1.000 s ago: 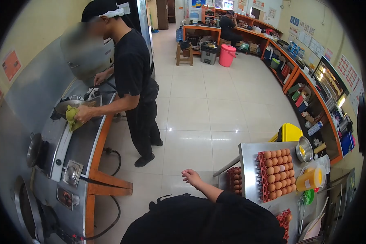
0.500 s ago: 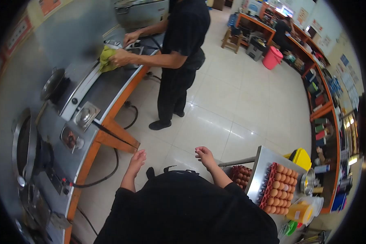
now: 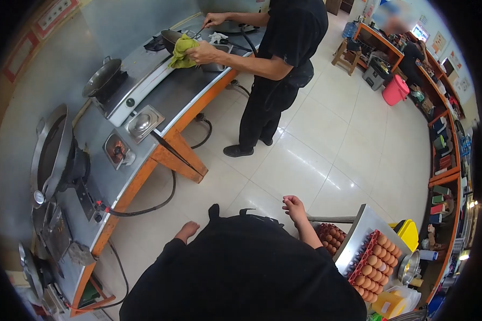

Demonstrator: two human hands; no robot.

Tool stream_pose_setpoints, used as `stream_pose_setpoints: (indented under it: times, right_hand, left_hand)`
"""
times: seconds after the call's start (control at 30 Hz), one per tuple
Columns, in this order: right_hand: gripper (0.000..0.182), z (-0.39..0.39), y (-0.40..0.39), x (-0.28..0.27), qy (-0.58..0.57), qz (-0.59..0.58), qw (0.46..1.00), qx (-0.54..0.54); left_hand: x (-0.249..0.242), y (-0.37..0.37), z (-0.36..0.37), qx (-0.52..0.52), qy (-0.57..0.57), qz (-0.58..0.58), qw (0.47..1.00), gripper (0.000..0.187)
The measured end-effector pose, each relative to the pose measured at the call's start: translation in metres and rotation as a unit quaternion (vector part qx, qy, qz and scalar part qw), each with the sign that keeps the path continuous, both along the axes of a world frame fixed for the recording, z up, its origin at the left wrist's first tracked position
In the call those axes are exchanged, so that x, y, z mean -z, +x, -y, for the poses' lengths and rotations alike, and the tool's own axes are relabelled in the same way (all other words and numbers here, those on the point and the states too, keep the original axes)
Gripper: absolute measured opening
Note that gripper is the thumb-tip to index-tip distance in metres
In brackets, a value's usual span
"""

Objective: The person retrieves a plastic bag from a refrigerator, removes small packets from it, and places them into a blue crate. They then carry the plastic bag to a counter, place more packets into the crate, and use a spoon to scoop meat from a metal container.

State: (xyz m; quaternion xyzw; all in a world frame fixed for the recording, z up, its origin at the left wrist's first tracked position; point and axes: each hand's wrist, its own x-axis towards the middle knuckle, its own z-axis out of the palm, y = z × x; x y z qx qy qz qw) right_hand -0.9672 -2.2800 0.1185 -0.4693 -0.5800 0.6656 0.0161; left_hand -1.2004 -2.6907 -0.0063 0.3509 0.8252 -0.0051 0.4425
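Note:
My left hand (image 3: 188, 231) hangs low in front of my body, loosely open with nothing in it; its fingers are partly foreshortened. Above the floor to the right, my right hand (image 3: 293, 206) is empty too, its fingers lightly bent and apart. Nearest to it are a steel side table (image 3: 364, 219) and a tray of brown eggs (image 3: 377, 265) on that table. More eggs (image 3: 331, 237) stand lower down, beside the table. Neither hand touches anything.
At the orange-framed counter (image 3: 136, 190) on the left, a co-worker (image 3: 284, 59) holds a green cloth (image 3: 183, 52) at a pan (image 3: 171, 37). A large wok (image 3: 51, 147) stands on a burner nearer me. A black hose (image 3: 150, 211) hangs by the counter. Shelves (image 3: 444, 160) line the right.
The view has shifted, so the counter and co-worker appear further right. My left hand has dropped closer to my body. The co-worker's pan now shows beside the cloth.

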Motion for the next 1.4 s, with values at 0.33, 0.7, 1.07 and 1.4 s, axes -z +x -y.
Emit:
stream_pose_setpoints:
  times: [0.33, 0.7, 1.07, 1.4]
  right_hand:
    - [0.017, -0.006, 0.03, 0.114, 0.071, 0.108, 0.98, -0.148]
    - [0.033, -0.033, 0.074, 0.15, 0.193, 0.235, 0.894, -0.328]
    - [0.023, -0.007, 0.004, 0.114, 0.165, 0.21, 0.923, -0.278]
    - [0.026, 0.008, 0.021, 0.156, 0.224, 0.18, 0.893, -0.346]
  left_hand:
    - [0.04, 0.031, 0.059, 0.035, 0.034, -0.017, 0.999, 0.03]
    - [-0.066, -0.056, 0.004, -0.692, 0.479, 0.055, 0.537, 0.031]
    - [-0.217, -0.234, 0.027, -0.71, 0.596, -0.011, 0.375, 0.038]
    - [-0.21, -0.263, 0.024, -0.695, 0.646, 0.087, 0.304, 0.027]
